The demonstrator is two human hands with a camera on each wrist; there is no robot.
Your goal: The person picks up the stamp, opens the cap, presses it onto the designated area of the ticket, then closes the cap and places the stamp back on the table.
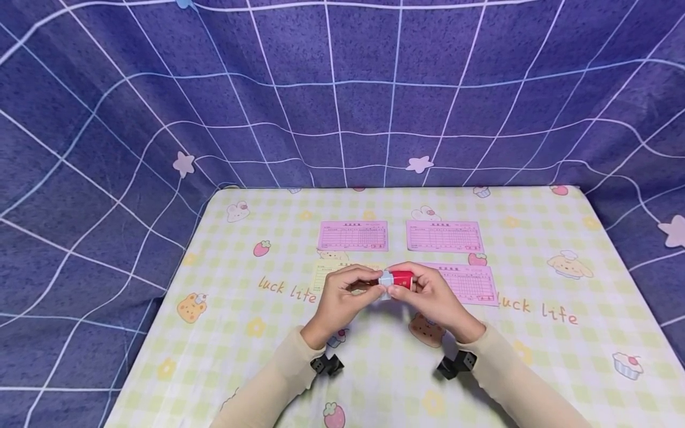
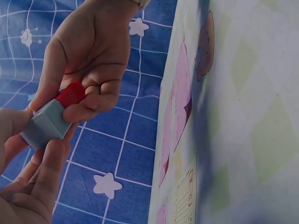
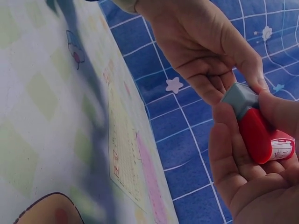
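Both hands meet over the middle of the table at a small red stamp [image 1: 403, 279] with a square, grey-blue translucent cap [image 1: 386, 278]. My left hand [image 1: 342, 300] pinches the cap between thumb and fingers. My right hand [image 1: 436, 300] grips the red body, its fingers curled underneath, as the right wrist view shows. A white printed label [image 3: 282, 148] marks the end of the body. The cap [image 2: 46, 123] sits against the red part in the left wrist view. Below the hands lie a yellow form slip [image 1: 323, 275] and a pink form slip [image 1: 476, 285], each partly covered.
Farther back, two more pink slips [image 1: 353, 236] lie side by side. A pastel checked tablecloth [image 1: 225, 351] with cartoon prints covers the table. Behind and at the sides hangs a blue cloth [image 1: 364, 107] with white grid lines. Black wrist cameras [image 1: 327, 364] sit on both sleeves.
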